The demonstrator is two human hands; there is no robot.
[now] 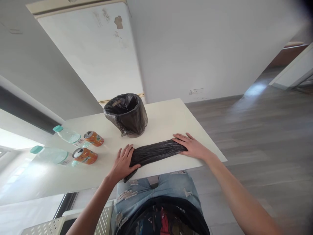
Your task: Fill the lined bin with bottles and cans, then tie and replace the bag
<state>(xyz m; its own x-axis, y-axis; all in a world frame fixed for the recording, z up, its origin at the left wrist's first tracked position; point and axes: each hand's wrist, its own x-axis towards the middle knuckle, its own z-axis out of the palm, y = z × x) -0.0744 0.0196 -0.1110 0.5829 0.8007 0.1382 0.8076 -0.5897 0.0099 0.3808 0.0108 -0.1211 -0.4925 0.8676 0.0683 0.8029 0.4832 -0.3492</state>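
Note:
A black plastic bag (pixel 156 151), folded into a long flat strip, lies across the white table in front of me. My left hand (pixel 124 163) rests on its left end with the fingers spread and the thumb along the near edge. On the right end lies my right hand (pixel 192 146), its fingers stretched out flat. A small piece of the bag hangs toward the table's near edge below my left hand. Just beyond the strip stands a bin (pixel 133 120) lined with another black bag, whose top is folded over the rim.
Left of my left hand are two orange cans (pixel 94 138) and two clear bottles (pixel 68 135) with teal caps. The white table (pixel 168 117) ends at a right edge above a wooden floor. A white fridge (pixel 97 49) stands behind it. A perforated beige chair (pixel 49 227) is at lower left.

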